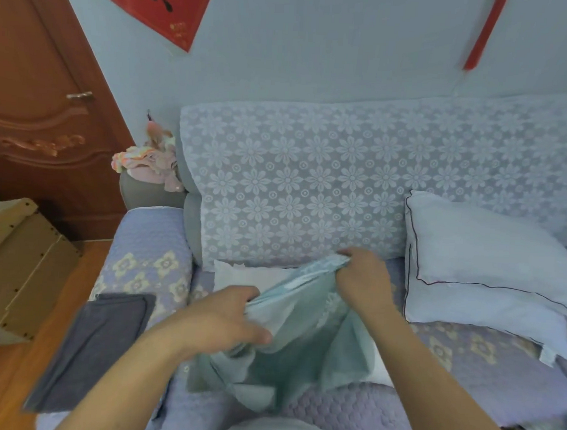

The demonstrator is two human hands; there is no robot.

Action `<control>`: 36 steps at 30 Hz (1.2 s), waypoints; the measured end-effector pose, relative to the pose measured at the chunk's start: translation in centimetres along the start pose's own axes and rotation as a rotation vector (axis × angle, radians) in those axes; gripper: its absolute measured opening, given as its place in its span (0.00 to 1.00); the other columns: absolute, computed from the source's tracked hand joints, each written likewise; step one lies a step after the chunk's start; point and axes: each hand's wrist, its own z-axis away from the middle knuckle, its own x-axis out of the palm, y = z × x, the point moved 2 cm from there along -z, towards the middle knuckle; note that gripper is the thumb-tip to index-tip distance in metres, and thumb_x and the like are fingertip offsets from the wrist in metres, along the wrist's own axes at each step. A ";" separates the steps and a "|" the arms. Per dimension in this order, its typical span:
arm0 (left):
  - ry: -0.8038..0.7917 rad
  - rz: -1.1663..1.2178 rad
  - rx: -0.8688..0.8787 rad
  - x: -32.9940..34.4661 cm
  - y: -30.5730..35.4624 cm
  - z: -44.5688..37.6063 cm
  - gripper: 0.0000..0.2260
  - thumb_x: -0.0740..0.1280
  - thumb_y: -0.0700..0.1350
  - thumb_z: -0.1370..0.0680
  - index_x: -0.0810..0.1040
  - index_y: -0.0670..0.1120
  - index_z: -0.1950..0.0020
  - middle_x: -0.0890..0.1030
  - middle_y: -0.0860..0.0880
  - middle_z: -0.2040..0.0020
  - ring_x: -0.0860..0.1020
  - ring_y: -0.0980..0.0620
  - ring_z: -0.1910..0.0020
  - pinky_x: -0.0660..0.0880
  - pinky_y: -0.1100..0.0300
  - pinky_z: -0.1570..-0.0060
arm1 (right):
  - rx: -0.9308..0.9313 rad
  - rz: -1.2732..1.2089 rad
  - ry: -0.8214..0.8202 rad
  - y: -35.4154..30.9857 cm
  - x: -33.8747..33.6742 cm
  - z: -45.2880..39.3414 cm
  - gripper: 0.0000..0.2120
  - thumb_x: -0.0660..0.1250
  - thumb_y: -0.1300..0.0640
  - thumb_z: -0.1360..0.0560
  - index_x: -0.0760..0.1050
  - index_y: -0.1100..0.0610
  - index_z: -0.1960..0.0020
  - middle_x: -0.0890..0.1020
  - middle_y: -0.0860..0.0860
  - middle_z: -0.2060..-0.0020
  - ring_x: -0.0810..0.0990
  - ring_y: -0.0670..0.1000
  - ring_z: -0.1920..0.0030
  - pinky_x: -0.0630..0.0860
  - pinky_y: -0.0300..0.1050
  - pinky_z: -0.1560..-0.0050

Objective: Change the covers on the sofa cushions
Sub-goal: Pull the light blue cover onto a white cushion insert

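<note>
- Sofa (513, 375) with quilted lilac seat throw; lace floral drape (310, 183) over the backrest; pale wall behind.
- Green cover (301, 347) bunched at centre seat, partly over a white cushion (239, 276).
- Left hand (224, 320) at 8 o'clock of the cover, fingers curled into its edge, gripping.
- Right hand (364, 278) at 1 o'clock, pinching the gathered top edge.
- Bare pillow (486, 265) at 3 o'clock, leaning against the backrest.
- Grey cloth (94, 349) folded on the armrest, 9 o'clock.
- Door (35, 103) at 10 o'clock.
</note>
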 end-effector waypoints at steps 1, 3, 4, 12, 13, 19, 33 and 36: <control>0.070 -0.030 0.001 -0.1 0.4 -0.3 0.12 0.76 0.55 0.29 0.80 0.54 0.49 0.84 0.55 0.58 0.82 0.57 0.59 0.78 0.58 0.58 | -0.034 -0.036 -0.006 -0.5 -0.5 -0.1 0.13 0.60 0.65 0.27 0.81 0.54 0.51 0.83 0.51 0.56 0.80 0.55 0.52 0.69 0.41 0.61; 0.252 0.036 0.018 -0.9 0.9 -0.7 0.05 0.71 0.53 0.22 0.82 0.53 0.52 0.83 0.53 0.61 0.81 0.53 0.61 0.76 0.56 0.59 | -0.076 -0.118 -0.067 -1.6 -1.5 0.0 0.11 0.59 0.68 0.27 0.73 0.56 0.63 0.77 0.49 0.67 0.74 0.52 0.63 0.62 0.38 0.70; 0.322 0.102 0.031 -1.4 0.9 -0.8 0.06 0.69 0.52 0.20 0.84 0.53 0.53 0.85 0.51 0.60 0.83 0.50 0.58 0.78 0.53 0.56 | -0.074 -0.194 -0.140 -2.0 -1.8 0.3 0.12 0.58 0.67 0.25 0.72 0.57 0.64 0.75 0.50 0.68 0.72 0.50 0.65 0.61 0.37 0.71; 0.488 0.515 0.087 -3.9 0.0 -1.1 0.10 0.63 0.47 0.24 0.85 0.47 0.52 0.86 0.44 0.52 0.83 0.42 0.45 0.77 0.41 0.39 | -0.231 -0.410 -0.702 -4.3 -2.5 5.6 0.04 0.74 0.44 0.27 0.80 0.40 0.54 0.84 0.37 0.56 0.81 0.38 0.52 0.73 0.31 0.53; 0.489 0.522 0.103 -3.8 0.4 -1.1 0.10 0.63 0.46 0.23 0.84 0.48 0.53 0.87 0.45 0.53 0.84 0.43 0.46 0.78 0.44 0.41 | -0.302 -0.266 -0.682 -4.3 -1.9 5.5 0.05 0.75 0.46 0.28 0.78 0.42 0.58 0.84 0.39 0.60 0.81 0.39 0.56 0.72 0.31 0.57; 0.166 0.220 0.139 -2.7 1.7 -0.4 0.09 0.78 0.52 0.27 0.82 0.51 0.55 0.85 0.55 0.61 0.82 0.55 0.62 0.76 0.60 0.59 | -0.098 -0.388 -0.220 -1.8 -4.5 0.6 0.08 0.64 0.60 0.22 0.79 0.64 0.54 0.84 0.60 0.57 0.77 0.51 0.58 0.72 0.46 0.58; 0.317 0.387 0.117 -2.5 2.7 -1.1 0.06 0.71 0.52 0.23 0.86 0.52 0.55 0.85 0.54 0.60 0.81 0.55 0.60 0.74 0.58 0.56 | -0.270 -0.126 -0.269 -2.9 -3.6 1.6 0.09 0.70 0.55 0.23 0.75 0.57 0.61 0.75 0.49 0.67 0.71 0.48 0.66 0.66 0.42 0.66; 0.177 0.517 0.137 -1.7 2.7 -1.3 0.06 0.68 0.46 0.18 0.85 0.51 0.45 0.87 0.52 0.49 0.85 0.52 0.48 0.77 0.53 0.39 | -0.116 -0.418 -0.232 -2.6 -5.7 0.8 0.09 0.64 0.62 0.22 0.75 0.67 0.56 0.73 0.54 0.67 0.68 0.48 0.68 0.66 0.40 0.70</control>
